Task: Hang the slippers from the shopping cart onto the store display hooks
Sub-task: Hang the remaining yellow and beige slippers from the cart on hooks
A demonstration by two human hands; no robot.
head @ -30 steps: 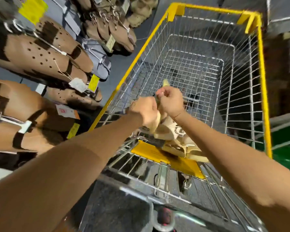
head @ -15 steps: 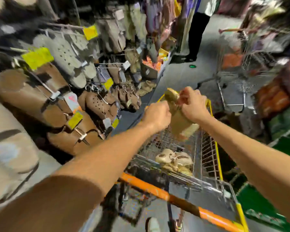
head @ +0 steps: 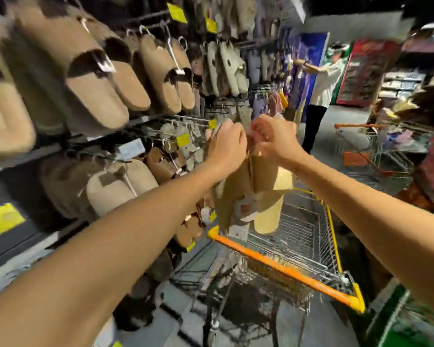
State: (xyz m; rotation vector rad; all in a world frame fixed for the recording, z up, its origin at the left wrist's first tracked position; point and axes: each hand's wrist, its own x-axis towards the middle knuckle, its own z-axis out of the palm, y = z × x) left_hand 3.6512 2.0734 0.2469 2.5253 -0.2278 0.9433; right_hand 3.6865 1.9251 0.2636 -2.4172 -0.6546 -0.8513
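Up in the air between both hands hangs a pair of tan slippers (head: 251, 194), soles and uppers dangling toe-down with a small tag (head: 246, 209) against them, above the near end of the shopping cart (head: 286, 269). At the top of the pair, the left hand (head: 227, 144) has its fingers curled round the upper edge, while the right hand (head: 273, 140) pinches the same top part from the other side; motion blur hides exactly what the fingertips hold there. Both forearms reach forward from the lower corners of the view. Below the slippers, the cart's wire basket has an orange bar along its near edge and yellow trim at the corner and side. To the left, display hooks (head: 161, 28) carry rows of hanging brown and beige slippers (head: 115, 78), with yellow price labels (head: 182, 140) on the racks. Farther down the aisle stands a person in a white top (head: 323, 83), reaching toward the shelves, and another cart (head: 366, 144) sits on the right.
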